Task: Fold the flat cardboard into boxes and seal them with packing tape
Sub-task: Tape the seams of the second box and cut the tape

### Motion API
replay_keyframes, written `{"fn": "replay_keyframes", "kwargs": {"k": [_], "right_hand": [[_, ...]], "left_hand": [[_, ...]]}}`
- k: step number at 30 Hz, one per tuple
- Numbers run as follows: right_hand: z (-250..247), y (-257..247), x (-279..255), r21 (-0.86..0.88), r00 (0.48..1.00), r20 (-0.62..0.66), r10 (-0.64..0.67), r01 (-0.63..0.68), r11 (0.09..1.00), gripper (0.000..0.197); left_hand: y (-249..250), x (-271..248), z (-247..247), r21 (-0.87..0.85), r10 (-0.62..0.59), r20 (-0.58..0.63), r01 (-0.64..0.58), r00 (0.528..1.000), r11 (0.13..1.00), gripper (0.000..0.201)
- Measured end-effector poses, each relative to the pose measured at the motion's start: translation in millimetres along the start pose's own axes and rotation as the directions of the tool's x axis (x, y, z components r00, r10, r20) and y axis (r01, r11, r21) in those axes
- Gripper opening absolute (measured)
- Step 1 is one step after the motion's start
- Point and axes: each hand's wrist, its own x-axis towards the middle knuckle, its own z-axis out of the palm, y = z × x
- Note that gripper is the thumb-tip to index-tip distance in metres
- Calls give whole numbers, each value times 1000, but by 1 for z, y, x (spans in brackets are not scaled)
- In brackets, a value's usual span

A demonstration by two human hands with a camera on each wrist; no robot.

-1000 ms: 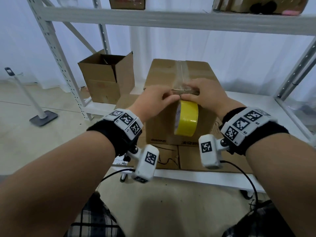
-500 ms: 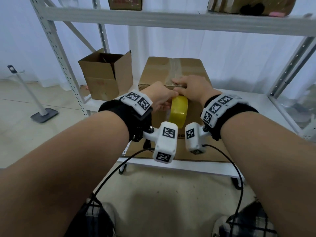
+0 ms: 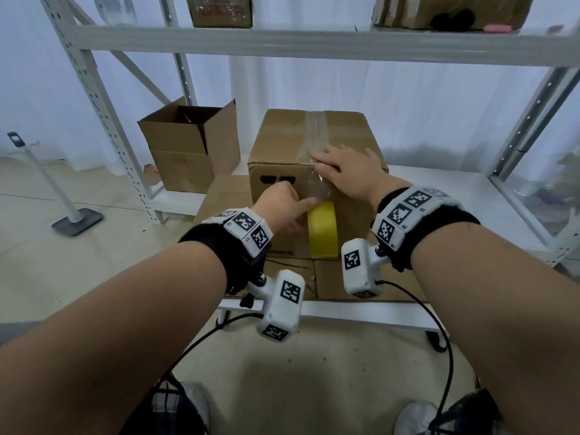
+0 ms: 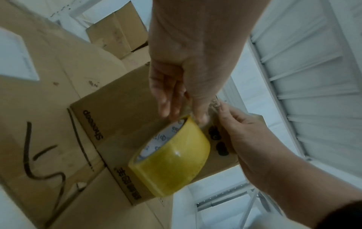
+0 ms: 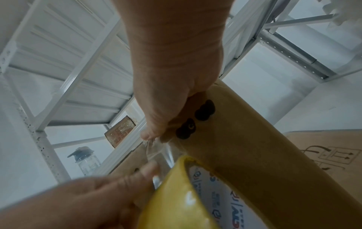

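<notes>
The right hand (image 3: 348, 174) presses flat on the box (image 3: 314, 142) edge, while the left hand (image 3: 282, 205) pinches the tape roll (image 3: 323, 233) hanging just below.

open box (image 3: 191, 146) left of sealed box (image 3: 282, 142)

Your left hand (image 3: 280, 205) is covering the near side of the tape roll (image 3: 323, 229) in the head view, so you are not seeing how its fingers are sitting on the core. Your right hand (image 3: 351, 172) is hiding the box (image 3: 282, 146) edge where the clear strip is bending over. At the upper edge of the frame, the boxes on the top shelf (image 3: 314, 42) are getting cut off. In the right wrist view the roll is running out of the lower edge, blurred, and the small jar (image 5: 86, 159) at lower left is staying too soft to read.
</notes>
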Motion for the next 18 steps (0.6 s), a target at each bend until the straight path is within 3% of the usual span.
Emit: {"fn": "replay_keyframes", "kwargs": {"k": [2, 4, 5, 6, 8, 10, 12, 14, 16, 18], "right_hand": [[2, 3, -1, -41, 999, -9, -36, 36, 999, 46], [5, 5, -1, -60, 998, -43, -54, 51, 997, 49], [7, 6, 0, -64, 995, -74, -60, 55, 996, 49], [9, 7, 0, -68, 991, -114, -74, 67, 995, 48], [11, 5, 0, -67, 973, -195, -119, 108, 992, 42], [15, 2, 0, -62, 956, -254, -145, 133, 989, 36], [19, 0, 0, -55, 947, -290, -137, 126, 991, 37], [22, 0, -1, -70, 949, -302, -86, 68, 995, 42], [22, 1, -4, -116, 958, -283, 37, -73, 991, 53], [21, 0, -8, -121, 955, -229, 188, -219, 968, 62]], "left_hand": [[-2, 7, -8, 208, 167, -145, -135, 975, 969, 34], [0, 14, -20, 363, 399, -309, -281, 864, 889, 27], [1, 19, -26, 450, 496, -311, -335, 810, 828, 26], [2, 26, -31, 533, 561, -248, -372, 790, 760, 29], [1, 39, -36, 589, 587, -42, -454, 809, 669, 36], [-1, 47, -31, 588, 524, 80, -465, 848, 662, 47], [-5, 51, -25, 597, 510, 51, -435, 859, 674, 52], [-8, 54, -23, 583, 557, -11, -447, 831, 678, 51], [-8, 58, -24, 569, 602, -40, -477, 798, 670, 44], [-8, 64, -26, 578, 597, -55, -462, 800, 673, 41]]}}
